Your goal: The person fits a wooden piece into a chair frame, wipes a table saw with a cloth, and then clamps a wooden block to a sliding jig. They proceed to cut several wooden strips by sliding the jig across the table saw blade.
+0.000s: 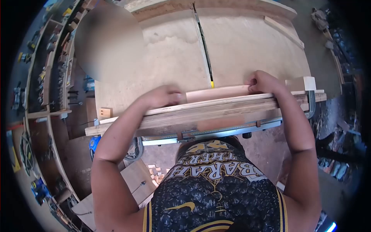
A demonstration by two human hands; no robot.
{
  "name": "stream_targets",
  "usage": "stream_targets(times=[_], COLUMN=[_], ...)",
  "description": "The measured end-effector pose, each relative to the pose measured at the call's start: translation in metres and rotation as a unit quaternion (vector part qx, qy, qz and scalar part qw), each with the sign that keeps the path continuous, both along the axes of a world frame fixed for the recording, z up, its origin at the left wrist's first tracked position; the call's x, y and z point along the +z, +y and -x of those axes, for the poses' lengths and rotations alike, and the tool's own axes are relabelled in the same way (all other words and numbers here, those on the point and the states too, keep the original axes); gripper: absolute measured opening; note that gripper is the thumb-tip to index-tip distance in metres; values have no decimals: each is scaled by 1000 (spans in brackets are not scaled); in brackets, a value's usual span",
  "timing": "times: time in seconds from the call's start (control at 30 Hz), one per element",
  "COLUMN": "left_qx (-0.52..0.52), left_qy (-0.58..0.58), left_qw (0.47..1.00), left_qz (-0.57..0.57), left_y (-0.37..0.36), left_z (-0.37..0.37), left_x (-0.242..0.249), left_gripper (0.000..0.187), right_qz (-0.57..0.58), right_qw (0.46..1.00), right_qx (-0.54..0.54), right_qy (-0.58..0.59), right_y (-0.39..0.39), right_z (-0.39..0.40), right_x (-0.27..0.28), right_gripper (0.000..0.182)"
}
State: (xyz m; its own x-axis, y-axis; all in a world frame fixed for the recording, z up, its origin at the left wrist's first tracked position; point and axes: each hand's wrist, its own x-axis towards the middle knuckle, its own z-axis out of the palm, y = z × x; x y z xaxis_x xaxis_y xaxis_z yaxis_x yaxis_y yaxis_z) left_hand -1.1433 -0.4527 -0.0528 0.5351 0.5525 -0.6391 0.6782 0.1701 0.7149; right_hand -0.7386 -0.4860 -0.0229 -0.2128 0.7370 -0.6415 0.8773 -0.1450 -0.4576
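A pale wooden strip (218, 94) lies against the far side of a long layered wooden fence (208, 109) that crosses the large plywood table (170, 58). My left hand (165, 96) is at the strip's left end, fingers curled and slightly blurred; whether it grips the strip is unclear. At the right end my right hand (262, 82) has thumb and fingers pinched on the strip. Between the hands, a dark slot with a yellow piece (212, 84) runs away from the strip.
A clamp (311, 103) and a wood block (301, 83) sit at the fence's right end. A small block (105, 112) lies at left. A metal rail (162, 140) runs along the near edge. Tool shelves (48, 83) stand left; wood offcuts (156, 173) lie below.
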Motion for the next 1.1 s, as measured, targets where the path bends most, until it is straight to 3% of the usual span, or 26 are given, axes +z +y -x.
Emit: stream_targets(times=[0.1, 0.17, 0.23, 0.3, 0.37, 0.43, 0.5, 0.57, 0.7, 0.83, 0.9, 0.93, 1.07, 1.1], left_qx=[-15, -17, -26, -14, -1, -116, -159, -191, -232, -263, -204, -230, -198, -131], left_qy=[-23, -7, -37, -60, -81, -139, -134, -123, -124, -11, -125, -113, -100, -80], left_qw=[999, 999, 999, 998, 997, 966, 953, 933, 936, 958, 971, 963, 970, 987], left_qz=[31, 37, -25, -19, -15, -183, -220, -278, -231, -113, -21, -86, -101, -36], left_y=[2, 3, 1, 0, -1, 1, 4, 7, 15, 25, 30, 26, 18, 17], left_z=[-23, -23, -23, -27, -29, -18, -18, -21, -27, -42, -35, -37, -41, -40], left_x=[-19, -28, -40, -12, -4, -9, 2, 2, 2, 12, 1, -1, -11, -14], left_gripper=[38, 33, 21, 17, 18, 21, 20, 17, 15, 19, 29, 34, 27, 23], right_qz=[-5, -150, -104, -51, -99, -106, -158, -154, -122, -140, -136, -135, -119, -123], right_qw=[1000, 987, 994, 998, 980, 985, 981, 985, 993, 989, 989, 989, 992, 992], right_qx=[-20, 14, -15, -42, -131, -94, -40, -33, 5, 43, 62, 58, 50, 43], right_qy=[-6, 49, 31, 15, 111, 99, 103, 70, -3, -23, -14, -14, -5, -6], right_y=[-4, -7, -7, -15, -27, -29, -32, -38, -45, -45, -43, -41, -37, -37], right_z=[15, 11, 11, 16, 16, 18, 15, 22, 36, 31, 29, 27, 22, 21], right_x=[2, -14, -4, 4, 6, 11, 11, 19, 29, 25, 24, 25, 24, 23], right_gripper=[35, 30, 27, 25, 21, 17, 16, 31, 47, 65, 71, 71, 75, 76])
